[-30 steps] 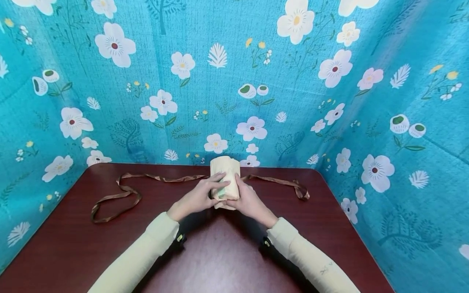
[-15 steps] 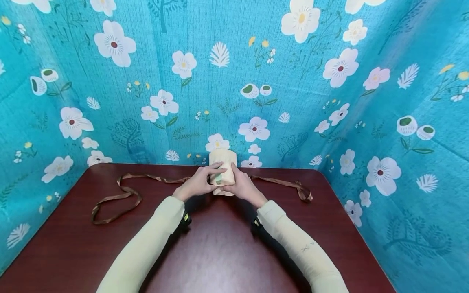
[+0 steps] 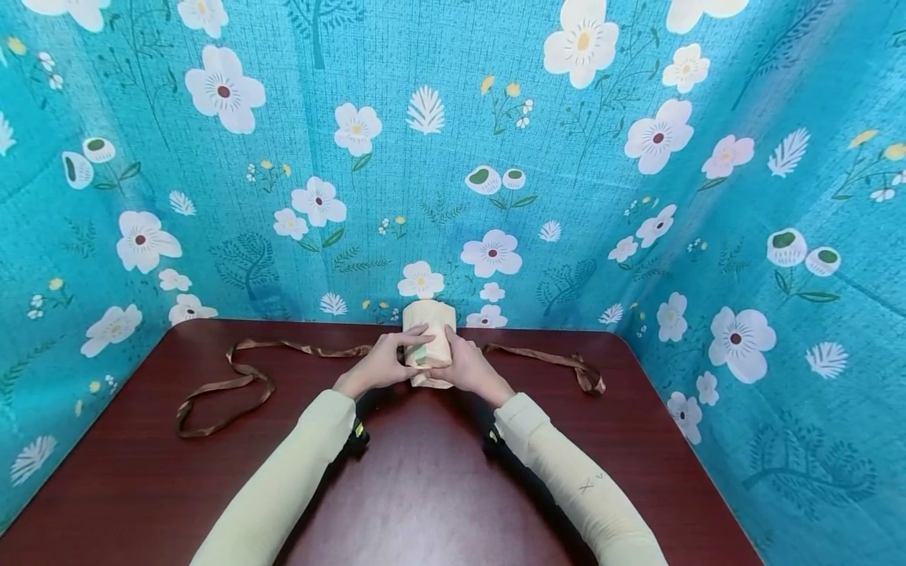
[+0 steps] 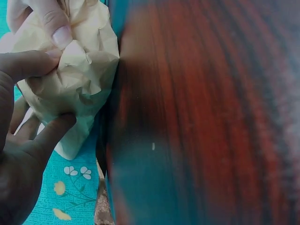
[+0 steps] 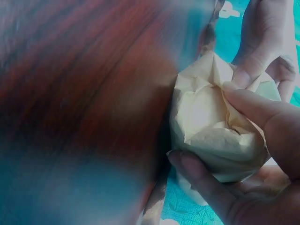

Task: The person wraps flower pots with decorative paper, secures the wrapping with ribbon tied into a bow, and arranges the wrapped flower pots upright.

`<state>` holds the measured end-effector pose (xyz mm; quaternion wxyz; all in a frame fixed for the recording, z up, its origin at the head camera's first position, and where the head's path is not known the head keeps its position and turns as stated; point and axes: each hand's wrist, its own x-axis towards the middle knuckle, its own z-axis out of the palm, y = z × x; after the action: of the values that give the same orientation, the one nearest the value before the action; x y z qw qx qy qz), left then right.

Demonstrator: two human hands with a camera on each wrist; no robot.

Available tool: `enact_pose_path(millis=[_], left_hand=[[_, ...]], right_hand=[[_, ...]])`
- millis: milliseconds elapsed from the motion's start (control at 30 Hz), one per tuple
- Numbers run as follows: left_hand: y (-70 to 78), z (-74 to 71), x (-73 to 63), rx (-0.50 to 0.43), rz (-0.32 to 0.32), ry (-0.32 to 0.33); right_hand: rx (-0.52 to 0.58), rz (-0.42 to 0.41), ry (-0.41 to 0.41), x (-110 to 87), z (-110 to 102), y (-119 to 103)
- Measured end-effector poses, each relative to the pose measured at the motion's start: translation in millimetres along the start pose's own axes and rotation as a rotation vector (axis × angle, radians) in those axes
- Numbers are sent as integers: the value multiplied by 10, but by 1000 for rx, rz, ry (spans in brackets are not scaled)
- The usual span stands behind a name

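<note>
I have left hand (image 3: pixel 378 365) and right hand (image 3: pixel 471 368) gripping the packet (image 3: pixel 429 312), mid-table (image 3: pixel 425 487), far side; I'd press its folded end (image 5: pixel 204 112) evenly, gently, with both thumbs (image 5: pixel 255 103).

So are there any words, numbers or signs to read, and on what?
Right sleeve: "X"-like mark and a tick-like one, too small to be sure.
Green patch on the paper bundle: no lettering I can make out.
Yellow patches on the dark wrist gear: too small to read.
No words or numbers are readable.
</note>
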<state>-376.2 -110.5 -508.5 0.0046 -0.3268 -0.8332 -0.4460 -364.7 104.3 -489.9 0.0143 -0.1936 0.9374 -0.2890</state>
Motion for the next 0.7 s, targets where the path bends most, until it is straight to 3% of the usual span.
enact_pose_path(millis=[467, 700], left_hand=[[178, 70, -239, 4, -10, -29], [294, 103, -471, -49, 13, -23]], right_hand=[[6, -32, -12, -316, 47, -66], [-13, -67, -11, -588, 63, -241]])
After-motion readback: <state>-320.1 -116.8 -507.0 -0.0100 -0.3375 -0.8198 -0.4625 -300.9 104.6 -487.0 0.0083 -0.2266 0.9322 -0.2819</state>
